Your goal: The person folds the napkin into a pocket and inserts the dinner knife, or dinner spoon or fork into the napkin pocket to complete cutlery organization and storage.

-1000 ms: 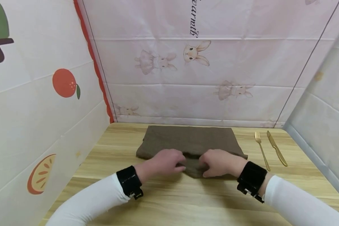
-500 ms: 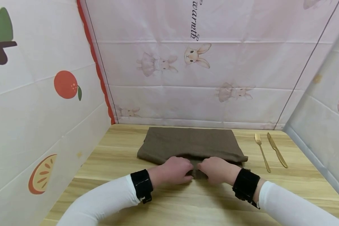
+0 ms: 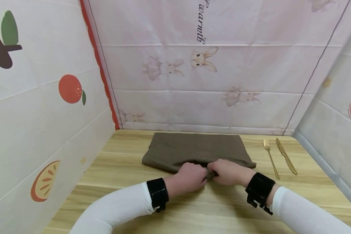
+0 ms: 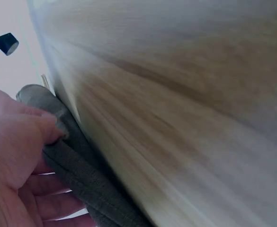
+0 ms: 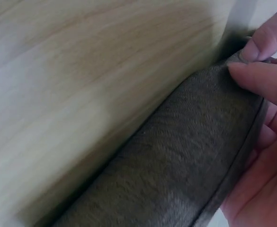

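A folded dark brown cloth [image 3: 197, 148] lies on the wooden table toward the back. My left hand [image 3: 190, 177] and right hand [image 3: 229, 172] are close together at the middle of its near edge. Thumb and fingers of the left hand pinch a thick folded edge in the left wrist view, where the cloth [image 4: 93, 179] runs down beside the tabletop. Seen from the right wrist, the cloth [image 5: 166, 146] forms a rounded fold, and the right hand [image 5: 268, 90] pinches its far end, with several fingers behind it. The underside of the fold is hidden.
To the right of the cloth lie a gold fork [image 3: 270, 158] and a gold knife [image 3: 286, 156], side by side. Printed fabric walls [image 3: 175, 107] border the table [image 3: 111, 162] at the back and on both sides.
Both hands start apart and come together at the cloth's near edge; the left hand moves right. The flap sticking out toward the front has been tucked or rolled in under the hands.
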{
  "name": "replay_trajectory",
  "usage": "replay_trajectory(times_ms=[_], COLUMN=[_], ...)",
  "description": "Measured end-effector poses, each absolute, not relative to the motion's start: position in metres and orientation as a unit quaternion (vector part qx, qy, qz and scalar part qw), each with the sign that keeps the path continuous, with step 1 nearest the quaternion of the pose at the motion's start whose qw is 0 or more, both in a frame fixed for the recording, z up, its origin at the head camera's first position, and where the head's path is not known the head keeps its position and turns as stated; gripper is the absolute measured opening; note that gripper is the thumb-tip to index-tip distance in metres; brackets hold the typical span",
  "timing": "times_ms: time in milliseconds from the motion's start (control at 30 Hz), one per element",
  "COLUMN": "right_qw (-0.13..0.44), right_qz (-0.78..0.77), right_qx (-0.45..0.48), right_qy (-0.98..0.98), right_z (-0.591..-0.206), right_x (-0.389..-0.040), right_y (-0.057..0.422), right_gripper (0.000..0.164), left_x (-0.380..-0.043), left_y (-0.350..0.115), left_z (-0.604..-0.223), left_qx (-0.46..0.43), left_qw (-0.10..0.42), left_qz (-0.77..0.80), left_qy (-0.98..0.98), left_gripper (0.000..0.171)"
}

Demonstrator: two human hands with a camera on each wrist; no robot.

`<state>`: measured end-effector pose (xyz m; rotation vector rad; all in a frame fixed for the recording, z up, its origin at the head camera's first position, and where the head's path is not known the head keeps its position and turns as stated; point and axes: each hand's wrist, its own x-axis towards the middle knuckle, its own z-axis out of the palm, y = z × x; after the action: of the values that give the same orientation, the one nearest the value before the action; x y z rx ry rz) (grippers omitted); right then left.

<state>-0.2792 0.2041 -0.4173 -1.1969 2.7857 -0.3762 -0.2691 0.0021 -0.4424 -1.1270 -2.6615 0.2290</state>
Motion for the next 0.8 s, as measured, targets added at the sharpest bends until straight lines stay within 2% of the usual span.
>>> replay_trajectory(times_ms=[300, 467, 667, 800], right_qw=[0.041, 0.039, 0.052, 0.052], right_qz=[-0.102, -0.108, -0.114, -0.123], right_qx=[-0.402, -0.403, -0.392, -0.391], right_qy=[0.909, 0.908, 0.911, 0.911], right_z=[-0.415, -0.415, -0.414, -0.413], right_x=[-0.273, -0.272, -0.272, -0.271], right_y=[0.214, 0.220, 0.221, 0.220], right_gripper=[0.028, 0.030, 0.032, 0.032], left_x=[-0.266, -0.265, -0.270, -0.275], left_y=[-0.004, -0.016, -0.034, -0.048], left_z=[-0.441, -0.439, -0.436, -0.434], left_qx=[-0.386, -0.356, -0.322, -0.302], left_qw=[0.093, 0.081, 0.116, 0.147], left_qz=[0.108, 0.126, 0.121, 0.104], left_qy=[-0.911, -0.923, -0.932, -0.936], left_gripper=[0.025, 0.019, 0.008, 0.007])
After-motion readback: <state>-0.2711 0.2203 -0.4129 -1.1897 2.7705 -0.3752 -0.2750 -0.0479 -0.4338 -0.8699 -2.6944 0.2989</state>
